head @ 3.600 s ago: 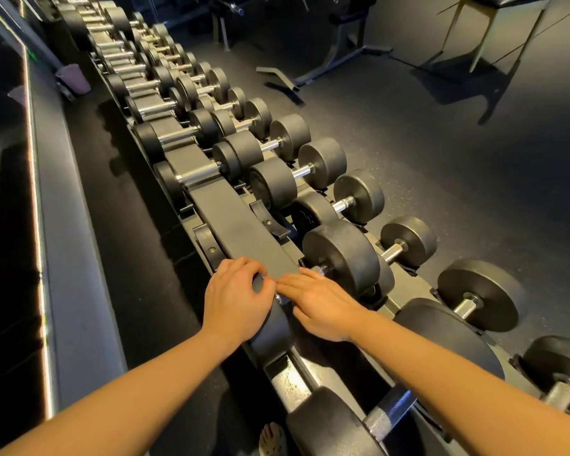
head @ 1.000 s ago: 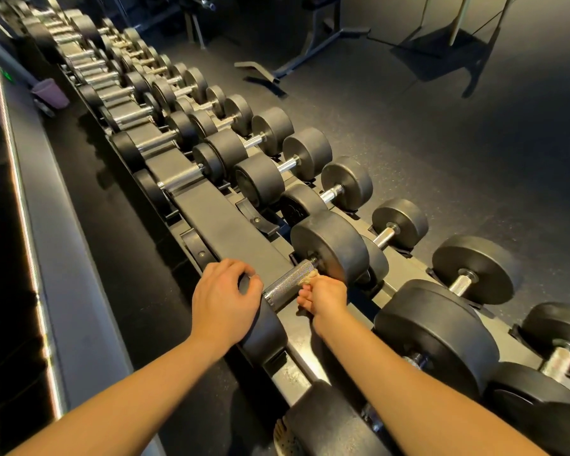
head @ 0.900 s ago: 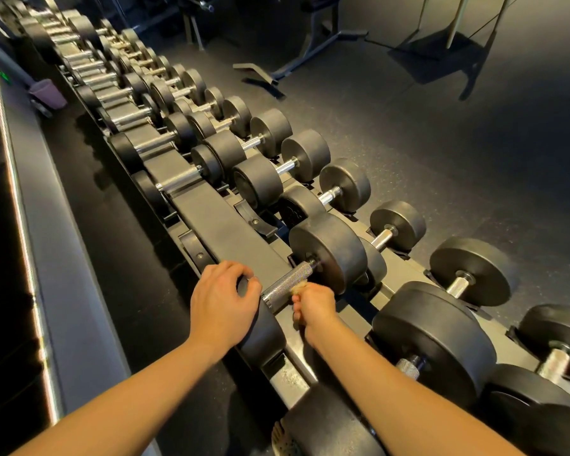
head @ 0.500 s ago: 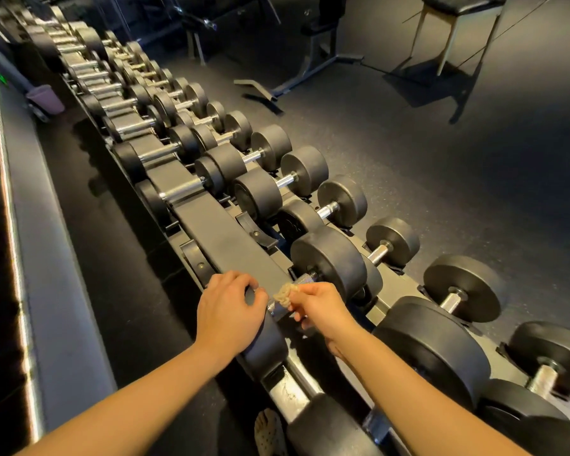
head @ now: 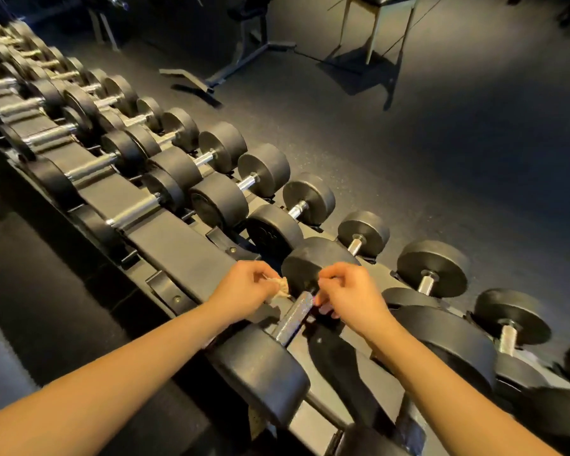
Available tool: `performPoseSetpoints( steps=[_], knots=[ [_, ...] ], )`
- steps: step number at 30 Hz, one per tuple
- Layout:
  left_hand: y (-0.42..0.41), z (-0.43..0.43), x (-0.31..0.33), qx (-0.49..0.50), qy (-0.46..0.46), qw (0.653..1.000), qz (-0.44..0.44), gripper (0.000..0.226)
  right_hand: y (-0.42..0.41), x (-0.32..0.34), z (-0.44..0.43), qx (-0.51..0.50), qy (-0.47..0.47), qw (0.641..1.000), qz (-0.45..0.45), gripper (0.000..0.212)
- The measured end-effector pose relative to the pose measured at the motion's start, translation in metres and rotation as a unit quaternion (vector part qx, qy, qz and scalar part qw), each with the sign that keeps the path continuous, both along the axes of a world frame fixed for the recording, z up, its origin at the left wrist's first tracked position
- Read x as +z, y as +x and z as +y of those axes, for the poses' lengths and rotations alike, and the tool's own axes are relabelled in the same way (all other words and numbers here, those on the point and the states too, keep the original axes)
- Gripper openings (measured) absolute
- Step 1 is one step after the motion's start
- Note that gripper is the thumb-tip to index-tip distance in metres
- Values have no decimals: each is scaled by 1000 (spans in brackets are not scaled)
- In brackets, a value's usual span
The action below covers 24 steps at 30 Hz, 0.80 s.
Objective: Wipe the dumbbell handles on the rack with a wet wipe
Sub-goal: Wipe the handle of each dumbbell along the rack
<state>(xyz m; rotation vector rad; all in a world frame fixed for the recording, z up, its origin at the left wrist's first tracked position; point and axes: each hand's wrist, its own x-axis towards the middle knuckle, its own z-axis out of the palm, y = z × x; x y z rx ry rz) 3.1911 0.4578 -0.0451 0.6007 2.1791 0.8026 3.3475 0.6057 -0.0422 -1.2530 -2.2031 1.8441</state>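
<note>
While we are pinching crumpled pale wet wipe [head: 278,286] in left hand [head: 244,291] beside knurled steel dumbbell handle [head: 293,319] on black rack [head: 178,238], right hand [head: 349,297] is hovering curled, grasp unclear. Risk: loose pinch dropping wipe.

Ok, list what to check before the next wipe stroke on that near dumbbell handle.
1. Wet wipe in hand: ok. The left hand pinches it, crumpled.
2. Wipe wrapped round the knurled handle: not ok. It sits beside the handle's far end, not round it.
3. Handle exposed for a stroke: ok. Most of its length shows bare between the two heads.
4. Right hand clear of the stroke path: cannot tell. Its curled fingers are at the handle's far end, and it is unclear whether they grip it.
5. Dumbbell seated on the rack: ok. It lies across the top tier.
</note>
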Motion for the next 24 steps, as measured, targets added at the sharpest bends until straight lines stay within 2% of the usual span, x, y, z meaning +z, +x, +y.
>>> performPoseSetpoints(
  steps=[2,3,4,8,13,15,18,20,22,24],
  knots=[
    [-14,10,-10,27,1,999,-33,14,-2,5,15,-79,240,968,-6,17],
    [-18,17,-17,27,-7,998,-64,12,-6,9,20,-94,311,946,-11,18],
    [-17,25,-21,18,-20,995,-100,10,-12,7,25,-93,342,935,-22,19],
    [2,50,-34,42,-31,971,-234,16,-45,-20,29,-5,298,951,-84,33],
    [-14,37,-47,30,-52,940,-337,23,-50,-48,20,-90,319,942,-45,34],
    [-25,21,-48,-43,-80,934,-345,23,-50,-52,20,-94,315,944,-35,29],
    [-37,1,-41,-191,-123,928,-295,8,-50,-55,21,-99,313,944,-35,28],
    [-39,-5,-37,-214,-125,913,-323,8,-50,-57,21,-97,311,945,-37,27],
    [-39,0,-36,-147,-102,919,-352,16,-49,-58,22,-99,312,944,-42,26],
    [-36,15,-38,-18,-51,928,-368,12,-49,-58,22,-104,312,943,-45,26]
  ],
)
